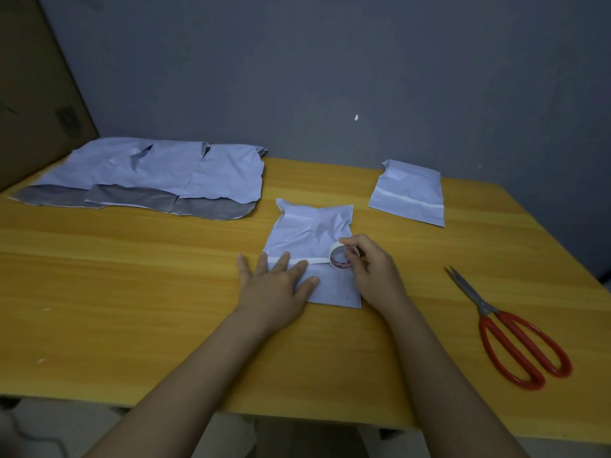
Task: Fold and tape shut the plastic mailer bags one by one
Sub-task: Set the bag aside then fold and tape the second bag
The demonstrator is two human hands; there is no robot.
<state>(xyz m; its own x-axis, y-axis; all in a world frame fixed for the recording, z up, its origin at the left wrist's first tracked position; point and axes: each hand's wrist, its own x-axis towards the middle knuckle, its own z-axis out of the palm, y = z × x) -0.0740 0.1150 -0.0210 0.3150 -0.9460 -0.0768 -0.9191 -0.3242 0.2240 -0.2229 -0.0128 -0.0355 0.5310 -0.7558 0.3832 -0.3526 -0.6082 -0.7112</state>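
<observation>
Scissors (510, 328) right of mailer (310, 233), unfolded bags (148, 173) far left

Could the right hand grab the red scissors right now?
Probably not yet: the right hand grips the white tape roll. The red-handled metal scissors lie in the open on the yellow wooden table, nothing between.

Red-handled scissors (506, 328) lying closed on the yellow wooden table (132, 292), near its right edge, blades pointing away. Behind, a grey wall (330, 61); at far left, brown cardboard (33, 77) leaning upright.
</observation>
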